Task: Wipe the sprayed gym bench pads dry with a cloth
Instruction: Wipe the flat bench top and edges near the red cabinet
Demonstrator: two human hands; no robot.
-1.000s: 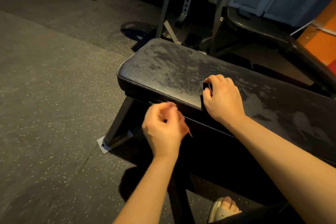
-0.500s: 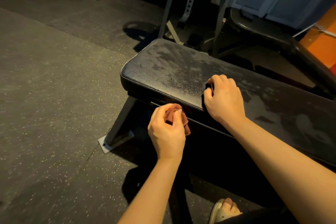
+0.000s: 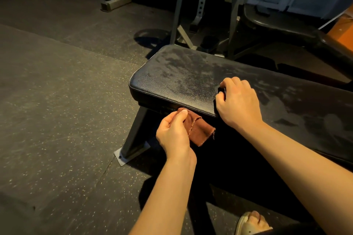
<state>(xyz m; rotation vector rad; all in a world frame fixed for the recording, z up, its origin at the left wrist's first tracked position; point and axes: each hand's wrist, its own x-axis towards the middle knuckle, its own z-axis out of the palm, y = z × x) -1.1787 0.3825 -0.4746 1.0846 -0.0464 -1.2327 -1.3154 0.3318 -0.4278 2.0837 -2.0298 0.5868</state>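
Observation:
A black bench pad (image 3: 183,80) runs from the centre to the right, with pale mottled spray marks across its top. My left hand (image 3: 174,133) pinches a brown cloth (image 3: 200,131) just below the pad's near edge; the cloth hangs partly unfolded to the right of the hand. On the pad's near edge rests my right hand (image 3: 237,105), its fingers curled round a small dark object (image 3: 221,89) that is mostly hidden by the hand.
The bench's steel leg and foot plate (image 3: 131,150) stand on speckled rubber flooring (image 3: 57,120). Rack uprights (image 3: 202,2) and a second dark bench (image 3: 286,26) stand behind. A sandalled foot (image 3: 252,223) shows at the bottom right.
My left hand has risen toward the pad's near edge, and the brown cloth, bunched in the fist before, now hangs out unfolded. My right hand has stayed on the pad.

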